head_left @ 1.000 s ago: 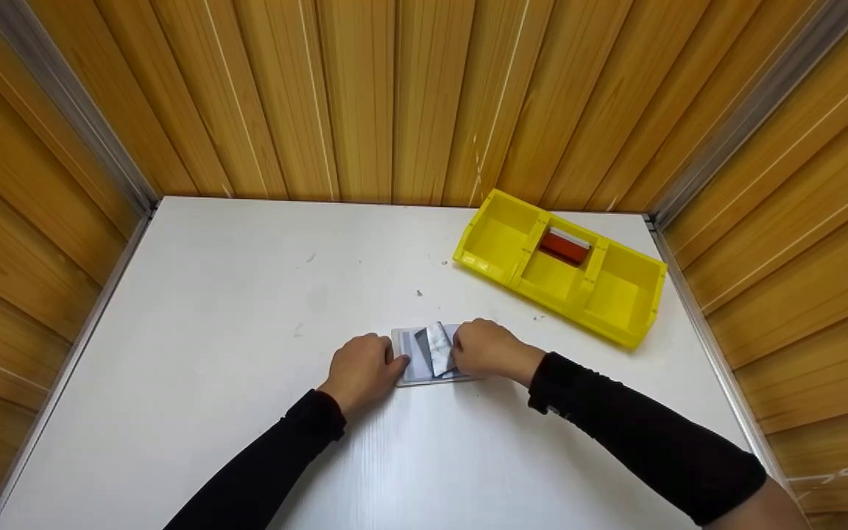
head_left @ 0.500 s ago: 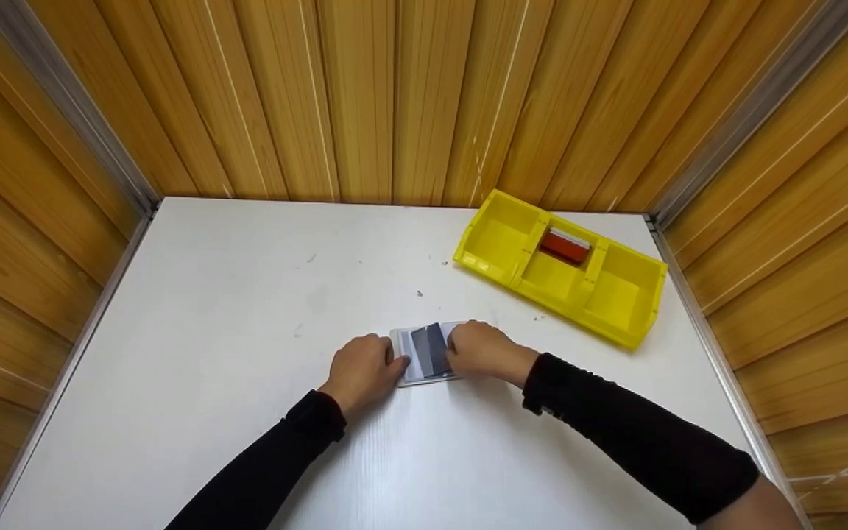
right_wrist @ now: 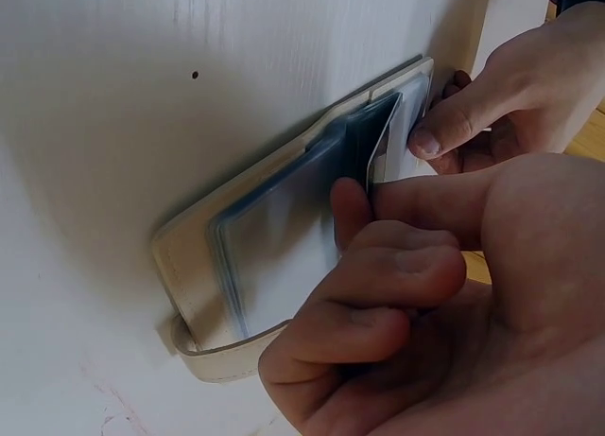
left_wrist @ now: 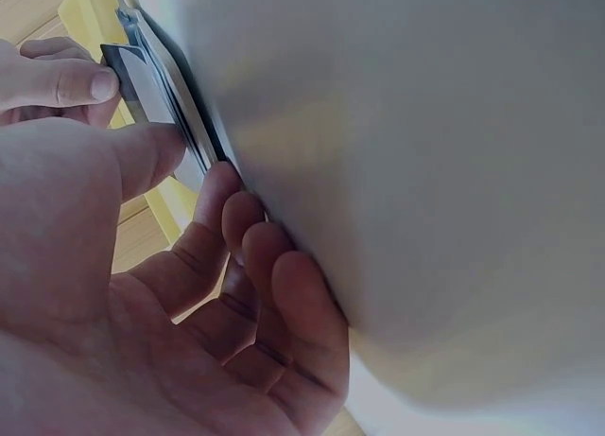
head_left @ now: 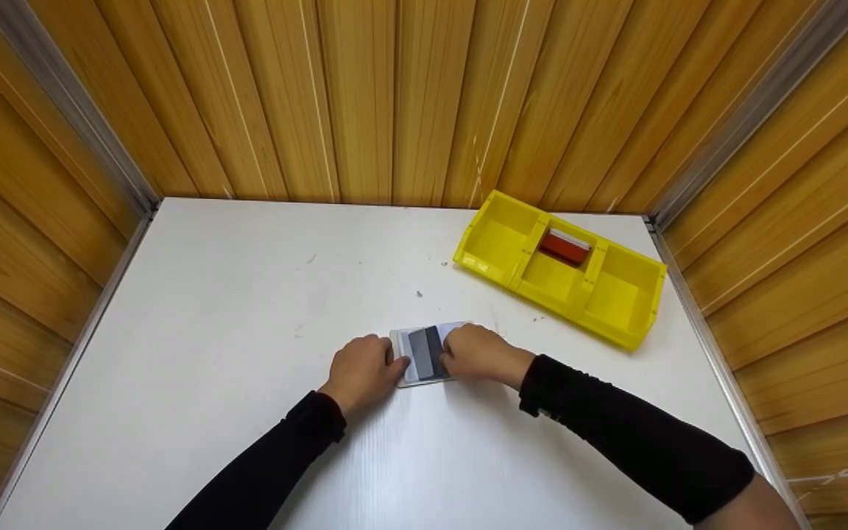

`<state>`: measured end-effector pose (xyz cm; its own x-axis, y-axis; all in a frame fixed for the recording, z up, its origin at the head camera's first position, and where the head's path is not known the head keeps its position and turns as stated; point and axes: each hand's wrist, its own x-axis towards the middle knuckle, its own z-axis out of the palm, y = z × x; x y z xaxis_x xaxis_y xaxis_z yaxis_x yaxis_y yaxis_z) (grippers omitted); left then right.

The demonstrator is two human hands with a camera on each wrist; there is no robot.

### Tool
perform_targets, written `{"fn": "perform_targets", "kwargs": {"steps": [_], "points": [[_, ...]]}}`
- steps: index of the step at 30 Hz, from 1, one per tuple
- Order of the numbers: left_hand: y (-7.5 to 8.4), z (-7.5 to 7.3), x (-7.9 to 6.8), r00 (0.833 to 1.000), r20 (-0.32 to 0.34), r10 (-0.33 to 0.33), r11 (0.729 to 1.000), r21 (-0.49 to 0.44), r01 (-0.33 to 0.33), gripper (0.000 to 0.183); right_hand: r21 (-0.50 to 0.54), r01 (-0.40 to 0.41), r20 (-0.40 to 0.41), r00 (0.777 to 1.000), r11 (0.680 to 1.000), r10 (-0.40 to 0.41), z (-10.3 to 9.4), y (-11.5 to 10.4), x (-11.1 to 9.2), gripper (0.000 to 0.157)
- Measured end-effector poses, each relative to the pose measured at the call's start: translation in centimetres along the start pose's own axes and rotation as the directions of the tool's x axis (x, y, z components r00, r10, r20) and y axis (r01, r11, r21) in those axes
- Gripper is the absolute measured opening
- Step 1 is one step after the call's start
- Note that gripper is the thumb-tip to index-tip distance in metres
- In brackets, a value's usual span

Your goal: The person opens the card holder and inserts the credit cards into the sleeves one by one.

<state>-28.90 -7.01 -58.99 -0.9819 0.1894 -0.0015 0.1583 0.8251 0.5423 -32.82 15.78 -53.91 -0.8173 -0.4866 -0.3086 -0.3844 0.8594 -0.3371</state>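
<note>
A cream card holder with a strap and clear plastic sleeves lies opened out on the white table. My left hand holds its left end, thumb on top and fingers at the edge. Over the right part, my right hand pinches a thin card between thumb and forefinger. Dark on the side that shows in the head view, the card stands tilted over the sleeves. Its lower edge is hard to make out, so whether it sits inside a sleeve I cannot tell.
A yellow three-part tray stands at the back right of the table. Its middle compartment holds a red and white block-like item. Wood-patterned walls enclose the table at the back and sides.
My right hand has shifted slightly left. The card has turned from showing a pale, marbled face to a dark one and sits lower over the holder. My left hand stays put.
</note>
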Motion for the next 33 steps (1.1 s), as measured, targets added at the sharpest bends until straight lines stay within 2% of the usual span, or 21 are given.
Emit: {"fn": "perform_targets", "kwargs": {"steps": [3, 11, 19, 33], "points": [[-0.03, 0.14, 0.01, 1.000, -0.001, 0.000, 1.000, 0.006, 0.000, 0.035, 0.006, 0.011, 0.005, 1.000, 1.000, -0.011, 0.14, -0.08, 0.03, 0.034], [-0.11, 0.22, 0.00, 1.000, -0.006, 0.010, 1.000, 0.012, -0.010, 0.036, 0.016, -0.027, 0.044, 0.999, 1.000, 0.026, 0.31, -0.52, 0.30, 0.036], [-0.16, 0.20, 0.01, 1.000, -0.009, 0.011, 1.000, 0.005, -0.011, 0.037, 0.024, -0.048, 0.044, 0.998, 0.999, 0.047, 0.64, -0.63, 0.56, 0.035], [0.07, -0.12, 0.02, 1.000, 0.003, 0.011, 1.000, 0.025, -0.011, 0.039, -0.027, 0.016, 0.014, 1.000, 1.000, -0.015, 0.92, -1.01, 0.89, 0.045]]}}
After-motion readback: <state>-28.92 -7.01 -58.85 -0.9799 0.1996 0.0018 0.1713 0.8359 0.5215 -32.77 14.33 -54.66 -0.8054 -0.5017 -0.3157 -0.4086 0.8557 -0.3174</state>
